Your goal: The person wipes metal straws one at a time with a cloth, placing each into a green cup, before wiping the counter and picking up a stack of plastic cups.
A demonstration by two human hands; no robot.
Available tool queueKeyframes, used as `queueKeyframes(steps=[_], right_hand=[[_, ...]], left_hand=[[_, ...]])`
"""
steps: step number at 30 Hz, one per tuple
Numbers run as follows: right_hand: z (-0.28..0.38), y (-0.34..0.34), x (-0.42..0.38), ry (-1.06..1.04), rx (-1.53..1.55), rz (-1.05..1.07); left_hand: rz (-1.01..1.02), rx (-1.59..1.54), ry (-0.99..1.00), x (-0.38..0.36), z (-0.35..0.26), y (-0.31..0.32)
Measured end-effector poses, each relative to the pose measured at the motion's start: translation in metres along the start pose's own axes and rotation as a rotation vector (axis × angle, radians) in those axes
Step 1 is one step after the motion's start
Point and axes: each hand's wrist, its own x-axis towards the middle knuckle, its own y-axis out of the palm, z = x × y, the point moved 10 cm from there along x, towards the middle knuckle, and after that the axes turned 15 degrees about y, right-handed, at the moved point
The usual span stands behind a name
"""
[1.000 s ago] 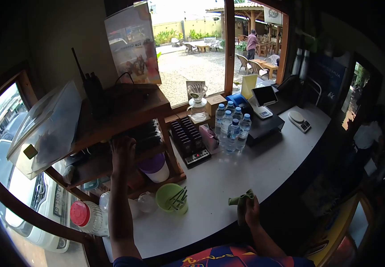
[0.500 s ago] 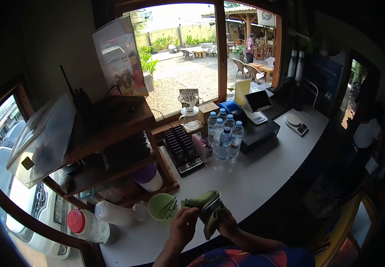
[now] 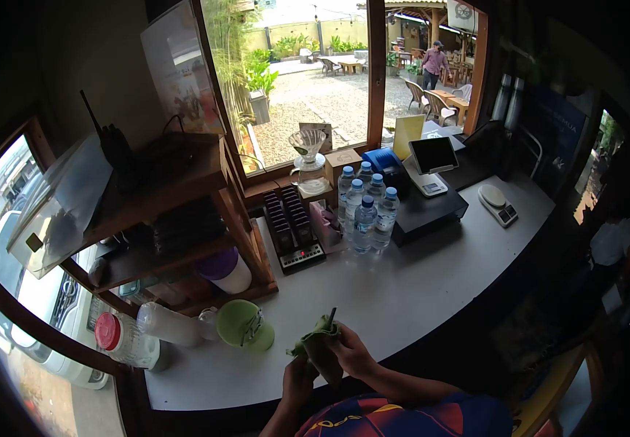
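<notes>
Both grips are closed on the green cloth (image 3: pixel 317 342), left hand (image 3: pixel 299 370) and right hand (image 3: pixel 351 352) bunching it around a dark slim item above the worktop's (image 3: pixel 417 284) near edge, wiping seemingly underway, with the green cup (image 3: pixel 242 324) of utensils waiting alongside.

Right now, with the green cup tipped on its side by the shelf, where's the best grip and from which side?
Take the green cup by its rim, coming from the counter's open front. It lies tipped with its mouth facing out and dark sticks inside; the shelf and a clear bottle crowd its back and left. Both hands are busy on the green cloth.
</notes>
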Motion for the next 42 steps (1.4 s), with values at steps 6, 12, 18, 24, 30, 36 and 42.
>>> queueKeyframes(steps=[6, 12, 18, 24, 30, 36, 42], right_hand=[[-0.001, -0.016, 0.000, 0.061, -0.040, 0.077], [0.005, -0.016, -0.004, 0.096, 0.072, 0.134], [-0.016, 0.008, -0.009, 0.042, -0.236, 0.233], [-0.002, 0.016, -0.003, -0.012, -0.149, 0.210], [-0.036, 0.019, 0.003, -0.002, -0.421, 0.151], [-0.074, -0.006, 0.029, 0.079, -0.377, 0.046], [-0.097, 0.009, 0.020, -0.057, -0.619, 0.055]], left_hand=[[-0.146, -0.232, -0.113, -0.021, 0.013, 0.033], [-0.189, -0.213, -0.117, -0.030, 0.032, 0.041], [-0.325, -0.103, -0.006, -0.027, 0.014, 0.023], [-0.306, -0.034, -0.062, -0.032, 0.047, 0.012], [-0.341, 0.007, 0.034, -0.030, 0.036, -0.009], [-0.420, 0.280, 0.304, -0.012, -0.054, -0.071], [0.029, 0.530, 0.527, 0.035, -0.103, -0.052]])
